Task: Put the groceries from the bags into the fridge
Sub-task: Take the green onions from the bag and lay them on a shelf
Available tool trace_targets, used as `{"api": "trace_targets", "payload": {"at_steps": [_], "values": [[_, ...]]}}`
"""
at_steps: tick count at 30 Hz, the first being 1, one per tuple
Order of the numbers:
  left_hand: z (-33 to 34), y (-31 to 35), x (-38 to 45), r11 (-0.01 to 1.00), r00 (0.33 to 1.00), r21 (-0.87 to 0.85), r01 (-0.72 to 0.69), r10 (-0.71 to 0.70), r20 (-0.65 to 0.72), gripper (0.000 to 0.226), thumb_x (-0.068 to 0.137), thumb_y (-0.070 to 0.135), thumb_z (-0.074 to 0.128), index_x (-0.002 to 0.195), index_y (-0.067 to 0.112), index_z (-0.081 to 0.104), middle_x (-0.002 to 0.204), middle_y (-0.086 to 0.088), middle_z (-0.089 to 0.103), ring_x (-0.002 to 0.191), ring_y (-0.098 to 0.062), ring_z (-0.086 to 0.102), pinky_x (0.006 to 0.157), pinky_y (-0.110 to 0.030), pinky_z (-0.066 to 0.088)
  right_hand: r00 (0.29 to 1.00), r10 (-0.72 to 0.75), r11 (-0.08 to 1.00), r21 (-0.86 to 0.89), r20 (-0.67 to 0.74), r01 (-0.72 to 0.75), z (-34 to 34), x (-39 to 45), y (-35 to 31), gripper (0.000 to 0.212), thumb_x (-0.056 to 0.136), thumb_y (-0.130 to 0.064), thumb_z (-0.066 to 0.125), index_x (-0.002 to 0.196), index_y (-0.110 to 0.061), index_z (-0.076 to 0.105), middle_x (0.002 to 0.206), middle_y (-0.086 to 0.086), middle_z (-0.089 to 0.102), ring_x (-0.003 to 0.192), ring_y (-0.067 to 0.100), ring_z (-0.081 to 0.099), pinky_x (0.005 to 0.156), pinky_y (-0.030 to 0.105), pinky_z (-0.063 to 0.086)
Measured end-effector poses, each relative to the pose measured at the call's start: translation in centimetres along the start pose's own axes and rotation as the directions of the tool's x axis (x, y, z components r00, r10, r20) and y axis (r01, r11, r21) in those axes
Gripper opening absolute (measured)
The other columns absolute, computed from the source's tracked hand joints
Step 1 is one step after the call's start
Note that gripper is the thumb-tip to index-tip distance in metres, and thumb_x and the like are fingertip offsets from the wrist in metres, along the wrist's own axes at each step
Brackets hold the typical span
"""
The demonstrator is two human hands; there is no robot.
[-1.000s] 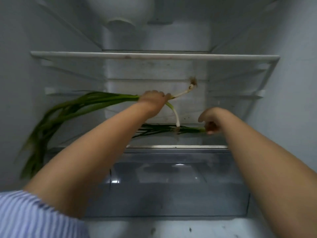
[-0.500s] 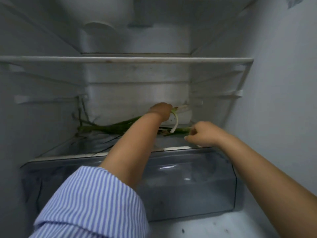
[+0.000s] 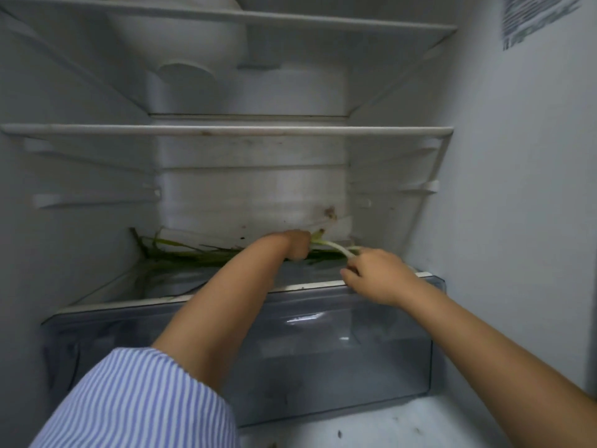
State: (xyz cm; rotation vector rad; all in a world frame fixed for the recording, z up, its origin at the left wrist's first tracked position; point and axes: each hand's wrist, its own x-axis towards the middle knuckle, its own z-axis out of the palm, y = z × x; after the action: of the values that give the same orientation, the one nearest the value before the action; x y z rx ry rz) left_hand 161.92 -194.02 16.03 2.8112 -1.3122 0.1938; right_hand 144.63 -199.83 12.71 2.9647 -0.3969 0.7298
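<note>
left hand [image 3: 296, 243] gripping scallions [image 3: 193, 253], right hand [image 3: 376, 274] pinching

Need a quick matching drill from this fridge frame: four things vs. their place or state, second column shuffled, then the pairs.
Things:
1. green onions
2. left hand
3. crisper drawer
4. printed label

Places or states:
A. on the right inner wall, top
B. under the bottom shelf, see-through front
C. lying along the back of the bottom shelf
D. grips the stalks near their white ends

Pairs: 1-C, 2-D, 3-B, 4-A
</note>
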Motion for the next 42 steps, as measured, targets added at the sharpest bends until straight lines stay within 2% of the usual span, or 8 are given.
{"api": "trace_targets", "payload": {"at_steps": [5,12,21,24,28,32,37,42], "values": [[-0.7,0.7,-2.2,0.999,1.0,0.036,-0.026,0.026,0.008,0.064,0.1,0.033,0.037,0.15,0.008,0.007,0.152,-0.016,0.028,0.134,-0.029,0.037,0.11,-0.035,0.033,0.996,-0.032,0.999,0.032,-0.085,0.034,0.8,-0.7,0.2,0.044,0.098,-0.031,0.03,0.103,-0.002,0.064,0.109,0.018,0.059,0.101,0.031,0.054,0.08,0.033,0.041],[-1.7,0.5,-11.1,0.975,0.967,0.219,-0.027,0.082,-0.243,0.034,0.098,0.026,0.035,0.112,0.008,0.061,0.117,-0.016,0.062,0.104,-0.032,0.057,0.08,-0.034,0.046,0.787,-0.171,0.951,0.108,-0.593,0.288,4.6,-2.6,-0.2,0.037,0.081,-0.032,0.049,0.071,-0.003,0.07,0.067,0.012,0.063,0.069,0.022,0.056,0.063,0.026,0.039],[4.8,0.7,-19.4,0.971,0.829,0.232,0.062,0.079,-0.553,0.04,0.072,0.048,0.07,0.08,0.008,0.071,0.076,-0.009,0.07,0.073,-0.03,0.067,0.061,-0.03,0.052,0.832,-0.144,0.989,-0.057,-0.536,0.135,5.1,-5.2,-1.8,0.042,0.042,-0.023,0.089,0.07,-0.004,0.064,0.069,0.013,0.063,0.059,0.03,0.062,0.052,0.026,0.05],[6.0,0.4,-21.1,0.962,0.825,0.268,0.048,0.113,-0.554,0.058,0.024,0.02,0.091,0.077,0.005,0.073,0.068,-0.009,0.07,0.058,-0.026,0.068,0.054,-0.025,0.054,0.798,-0.202,0.979,-0.11,-0.568,0.17,3.6,-6.5,-1.6,0.043,0.04,-0.021,0.092,0.068,-0.004,0.063,0.067,0.013,0.062,0.056,0.029,0.06,0.053,0.027,0.044],[5.4,2.1,-24.7,0.946,0.746,0.324,0.019,0.203,-0.634,0.056,0.022,-0.011,0.076,0.078,-0.002,0.072,0.066,-0.015,0.07,0.056,-0.029,0.067,0.054,-0.027,0.055,0.757,-0.217,0.974,-0.079,-0.617,0.214,1.4,-10.1,-2.1,0.041,0.045,-0.016,0.09,0.071,0.0,0.064,0.067,0.016,0.062,0.058,0.032,0.061,0.053,0.033,0.051],[5.4,4.3,-29.7,0.943,0.714,0.333,0.026,0.215,-0.666,0.035,0.049,-0.007,0.054,0.081,-0.003,0.068,0.068,-0.016,0.07,0.058,-0.03,0.067,0.057,-0.03,0.056,0.727,-0.227,0.968,-0.069,-0.647,0.241,-0.5,-14.7,-2.7,0.04,0.046,-0.016,0.09,0.072,0.001,0.064,0.067,0.018,0.061,0.06,0.033,0.062,0.055,0.035,0.051],[4.6,7.6,-34.6,0.934,0.77,0.346,0.089,0.156,-0.619,0.063,0.02,-0.017,0.076,0.081,-0.004,0.071,0.07,-0.016,0.07,0.061,-0.031,0.069,0.057,-0.029,0.056,0.74,-0.246,0.963,-0.071,-0.627,0.259,-2.6,-19.4,-3.3,0.039,0.045,-0.015,0.09,0.069,0.0,0.062,0.067,0.017,0.061,0.061,0.033,0.062,0.055,0.033,0.051],[3.3,10.4,-39.4,0.911,0.878,0.396,0.116,0.092,-0.469,0.071,0.076,-0.002,0.066,0.14,-0.003,0.035,0.143,-0.021,0.041,0.131,-0.031,0.043,0.106,-0.037,0.038,0.793,-0.18,0.981,-0.046,-0.582,0.189,-3.6,-22.4,-3.6,0.041,0.041,-0.002,0.088,0.074,0.002,0.064,0.07,0.019,0.064,0.06,0.035,0.064,0.055,0.034,0.054]]}}
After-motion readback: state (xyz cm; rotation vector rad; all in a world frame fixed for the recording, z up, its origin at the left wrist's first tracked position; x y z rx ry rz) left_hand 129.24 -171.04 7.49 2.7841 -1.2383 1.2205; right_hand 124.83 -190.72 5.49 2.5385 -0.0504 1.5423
